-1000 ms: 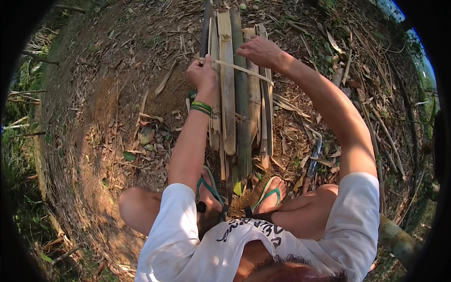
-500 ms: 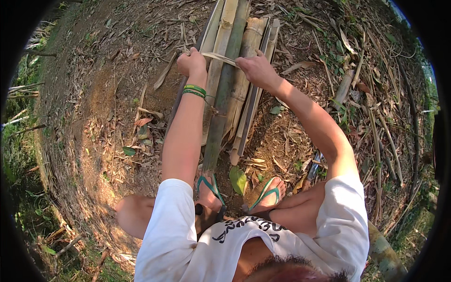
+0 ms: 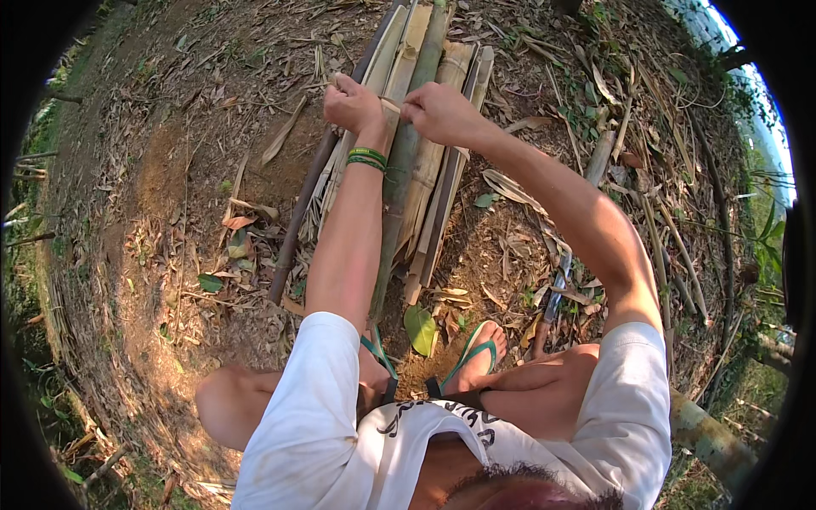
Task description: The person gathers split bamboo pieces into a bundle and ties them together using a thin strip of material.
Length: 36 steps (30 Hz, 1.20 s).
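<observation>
Left hand point(image 3: 350, 104) and right hand point(image 3: 438, 113), both fisted, grip a thin binding strip point(image 3: 392, 105) between them. The strip crosses a bundle of split bamboo point(image 3: 425, 161) lying on the leaf-littered ground point(image 3: 170, 212).

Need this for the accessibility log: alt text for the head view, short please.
Seen from above, a squatting person's left hand and right hand pinch a thin pale strip stretched across a bundle of split bamboo slats lying on leaf-strewn dirt. The person wears a white shirt, green wristbands and green flip-flops.
</observation>
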### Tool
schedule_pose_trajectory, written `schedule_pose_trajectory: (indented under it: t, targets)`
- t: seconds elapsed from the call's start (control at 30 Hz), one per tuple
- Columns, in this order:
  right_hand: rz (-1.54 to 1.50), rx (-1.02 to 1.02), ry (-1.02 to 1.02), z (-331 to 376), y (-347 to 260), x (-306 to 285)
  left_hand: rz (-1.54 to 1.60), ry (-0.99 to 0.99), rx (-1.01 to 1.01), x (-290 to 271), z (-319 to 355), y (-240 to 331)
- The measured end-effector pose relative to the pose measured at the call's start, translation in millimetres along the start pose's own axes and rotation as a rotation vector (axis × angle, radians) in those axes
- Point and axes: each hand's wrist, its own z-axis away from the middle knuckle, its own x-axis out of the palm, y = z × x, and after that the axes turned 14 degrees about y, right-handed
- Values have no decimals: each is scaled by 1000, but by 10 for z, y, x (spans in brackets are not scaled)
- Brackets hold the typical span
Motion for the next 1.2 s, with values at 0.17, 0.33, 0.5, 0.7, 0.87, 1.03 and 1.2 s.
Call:
schedule_pose_trajectory:
  t: [0.17, 0.33, 0.5, 0.7, 0.87, 1.03, 1.2]
  targets:
    - [47, 94, -122, -187, -112, -224, 65, -19, 217, 3, -89, 18]
    - [7, 96, -187, -368, -339, -473, 207, -107, 383, 9, -247, 91]
    - [-50, 49, -145, -322, -290, -491, 254, -131, 498, 22, -435, 166]
    - [29, -192, -10, -160, -304, -139, 304, -368, 143, -51, -645, 79]
    - [304, -291, 71, -191, 33, 802, -96, -269, 198, 374, -1144, -478]
    - [386, -223, 119, -371, -235, 1133, -370, -165, 53, 618, -1329, -452]
    - [432, -221, 67, -495, -220, 1027, -300, -169, -24, 658, -1143, -200]
